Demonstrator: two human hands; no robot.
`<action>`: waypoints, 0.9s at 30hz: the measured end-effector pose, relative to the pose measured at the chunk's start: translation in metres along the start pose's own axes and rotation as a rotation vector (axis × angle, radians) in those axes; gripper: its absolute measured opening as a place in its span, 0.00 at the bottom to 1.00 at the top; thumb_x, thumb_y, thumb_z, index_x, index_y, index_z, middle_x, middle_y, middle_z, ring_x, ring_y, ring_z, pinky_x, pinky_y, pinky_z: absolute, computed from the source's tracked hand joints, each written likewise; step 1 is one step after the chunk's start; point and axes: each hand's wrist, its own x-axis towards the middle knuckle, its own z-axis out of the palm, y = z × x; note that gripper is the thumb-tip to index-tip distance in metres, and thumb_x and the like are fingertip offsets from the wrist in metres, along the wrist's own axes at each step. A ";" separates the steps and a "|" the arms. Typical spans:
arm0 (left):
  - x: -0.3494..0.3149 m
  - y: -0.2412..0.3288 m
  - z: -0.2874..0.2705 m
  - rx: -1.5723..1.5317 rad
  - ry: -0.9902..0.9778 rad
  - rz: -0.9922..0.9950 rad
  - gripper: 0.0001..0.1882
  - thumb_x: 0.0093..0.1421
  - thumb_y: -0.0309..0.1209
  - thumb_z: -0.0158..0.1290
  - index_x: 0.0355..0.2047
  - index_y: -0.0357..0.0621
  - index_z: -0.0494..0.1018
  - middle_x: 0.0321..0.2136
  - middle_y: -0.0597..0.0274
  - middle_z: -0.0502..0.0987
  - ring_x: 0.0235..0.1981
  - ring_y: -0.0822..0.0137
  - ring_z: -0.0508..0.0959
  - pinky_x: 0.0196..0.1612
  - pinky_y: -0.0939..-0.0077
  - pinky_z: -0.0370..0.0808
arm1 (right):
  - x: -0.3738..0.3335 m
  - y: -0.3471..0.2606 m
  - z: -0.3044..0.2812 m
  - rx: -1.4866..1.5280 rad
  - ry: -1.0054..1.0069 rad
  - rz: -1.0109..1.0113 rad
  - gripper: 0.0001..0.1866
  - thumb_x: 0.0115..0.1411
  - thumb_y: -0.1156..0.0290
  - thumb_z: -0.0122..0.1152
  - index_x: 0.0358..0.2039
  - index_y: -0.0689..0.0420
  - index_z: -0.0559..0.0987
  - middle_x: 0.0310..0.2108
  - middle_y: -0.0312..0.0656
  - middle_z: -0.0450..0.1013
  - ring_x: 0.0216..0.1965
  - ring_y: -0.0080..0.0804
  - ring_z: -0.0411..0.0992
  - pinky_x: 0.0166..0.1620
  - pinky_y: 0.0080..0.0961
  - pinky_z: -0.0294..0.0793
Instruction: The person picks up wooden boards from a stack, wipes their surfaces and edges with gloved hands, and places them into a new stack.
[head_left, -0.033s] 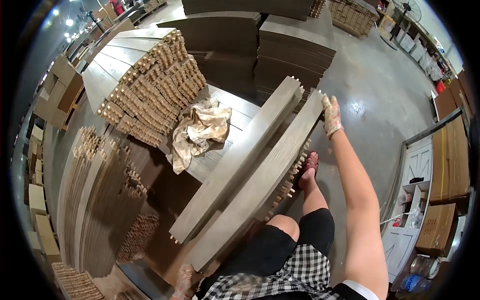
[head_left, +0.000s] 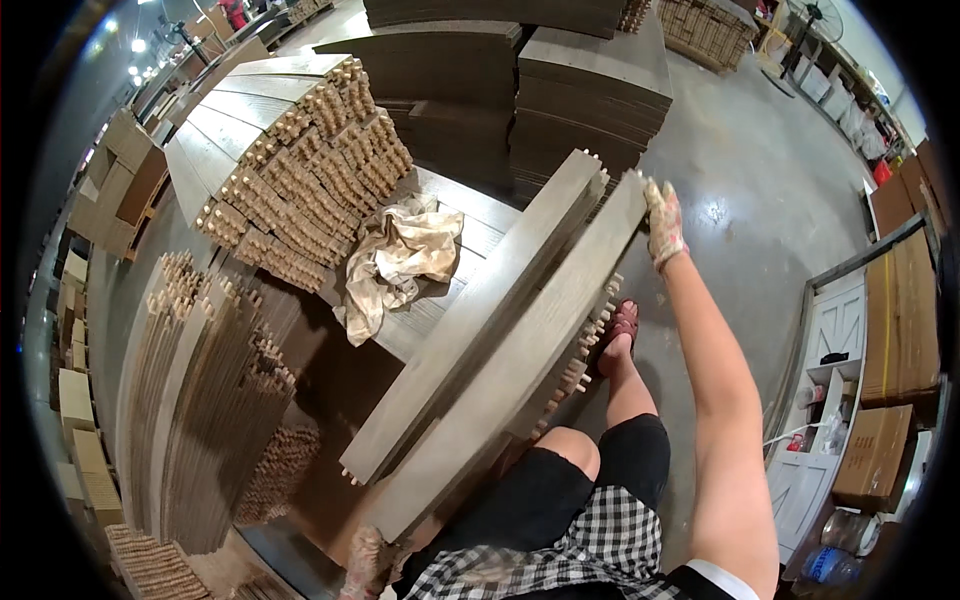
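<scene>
Head view: our gloved right hand (head_left: pixel 663 222) had its fingers curled over the far end of a long grey panel (head_left: pixel 520 365); our left hand (head_left: pixel 366 562) gripped its near end. Beside it lay a second panel (head_left: pixel 480 315), touching, over the desk (head_left: pixel 480 215). We judged the dowels (head_left: pixel 585 350) might snag and snap.

Grey-brown wood-grain boards (head_left: pixel 520 330) with pale tan dowels; a cream, stained cloth (head_left: pixel 405 255) at ten o'clock of them; the right hand (head_left: pixel 663 222) in a pale glove speckled pink; black-and-white checked fabric (head_left: pixel 560 560) at six o'clock; black shorts (head_left: pixel 560 490); dark red shoe (head_left: pixel 622 325); grey glossy floor (head_left: pixel 760 170).
</scene>
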 end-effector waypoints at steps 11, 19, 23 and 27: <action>0.023 0.003 -0.065 -0.129 0.453 0.117 0.23 0.67 0.50 0.44 0.29 0.41 0.67 0.22 0.70 0.63 0.24 0.74 0.64 0.27 0.76 0.63 | 0.038 -0.048 0.114 -0.380 0.039 -0.124 0.28 0.65 0.48 0.49 0.55 0.58 0.69 0.46 0.48 0.74 0.47 0.41 0.71 0.52 0.33 0.67; 0.027 0.107 -0.089 -1.021 0.497 -0.145 0.20 0.63 0.50 0.50 0.33 0.44 0.72 0.18 0.70 0.67 0.15 0.72 0.65 0.20 0.79 0.65 | 0.047 0.011 0.090 -0.064 0.295 0.091 0.22 0.62 0.54 0.47 0.43 0.61 0.73 0.40 0.55 0.73 0.41 0.48 0.71 0.46 0.41 0.69; 0.048 0.047 -0.071 -1.394 0.079 -0.084 0.33 0.60 0.60 0.46 0.48 0.43 0.70 0.27 0.61 0.69 0.27 0.62 0.73 0.36 0.58 0.74 | 0.061 0.060 0.082 0.196 0.223 0.199 0.14 0.61 0.60 0.52 0.42 0.54 0.75 0.36 0.41 0.74 0.34 0.34 0.71 0.39 0.34 0.71; 0.050 0.078 -0.039 -1.534 0.010 -0.149 0.42 0.59 0.61 0.33 0.62 0.41 0.61 0.58 0.41 0.66 0.53 0.38 0.70 0.52 0.35 0.67 | 0.061 0.072 0.101 0.517 0.170 0.278 0.10 0.62 0.64 0.53 0.40 0.54 0.77 0.34 0.38 0.76 0.34 0.33 0.75 0.41 0.38 0.76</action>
